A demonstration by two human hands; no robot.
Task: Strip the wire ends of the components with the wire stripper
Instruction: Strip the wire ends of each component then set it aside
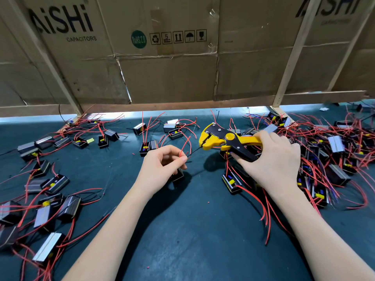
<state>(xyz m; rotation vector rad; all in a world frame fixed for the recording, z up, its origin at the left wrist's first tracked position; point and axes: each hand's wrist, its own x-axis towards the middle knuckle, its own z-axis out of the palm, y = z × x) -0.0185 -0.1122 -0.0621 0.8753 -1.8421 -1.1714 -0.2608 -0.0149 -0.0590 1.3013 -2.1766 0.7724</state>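
In the head view, the left hand (162, 165) pinches a thin black wire (194, 152) between thumb and forefinger, with the other fingers (183, 159) loosely curled. A red wire (185, 144) rises from the same pinch and curves upward. The component (178, 175) of these wires hangs or rests just below the left fingers, partly hidden by them.

The right hand (272, 159) grips the two handles of the stripper (225, 139). The fingers wrap the black lower handle and the thumb lies over the yellow upper one. The handles are spread apart, so I judge the tool is not squeezed yet.

The black wire runs from the left fingers up and to the right, and its free end reaches the mouth of the stripper. Whether the end is already between the jaws, I cannot tell. The long axis of the wire points almost directly into the mouth. The right hand is the one that must close, while the left only keeps the wire straight.

More components lie on the tabletop (192, 230) at both sides.
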